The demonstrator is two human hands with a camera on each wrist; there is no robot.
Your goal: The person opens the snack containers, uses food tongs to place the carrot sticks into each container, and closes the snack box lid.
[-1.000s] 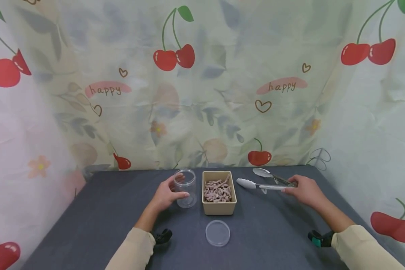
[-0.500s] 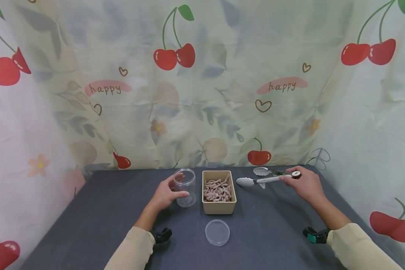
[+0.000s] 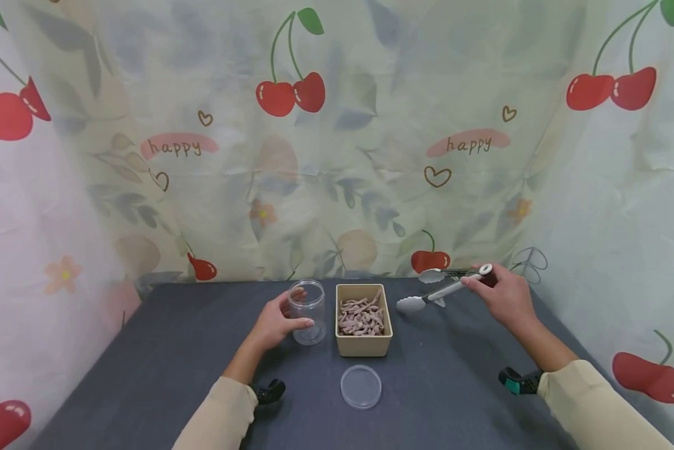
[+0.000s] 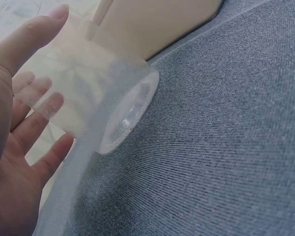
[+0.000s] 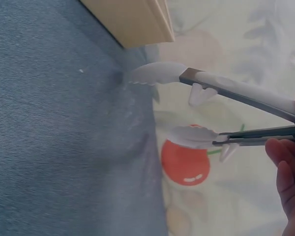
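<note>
A clear, lidless jar [image 3: 307,319] stands upright on the dark table, left of a beige box. My left hand [image 3: 277,322] holds it, thumb on the near side and fingers round the far side, as the left wrist view also shows with the jar [image 4: 88,93]. At the right, my right hand [image 3: 505,294] grips metal tongs [image 3: 446,289] near their hinged end. The tongs' two white scalloped tips are spread apart, pointing left toward the box. In the right wrist view nothing lies between the tips of the tongs [image 5: 246,101].
The beige box [image 3: 365,347] is filled with greyish-brown dried strips [image 3: 361,317]. A clear round lid [image 3: 361,387] lies flat in front of it on the dark cloth [image 3: 438,400]. A printed curtain [image 3: 337,156] encloses the back and sides.
My right hand has raised the hinged end of the tongs, so they now tilt with tips downward. The left hand and the jar have stayed in place.
</note>
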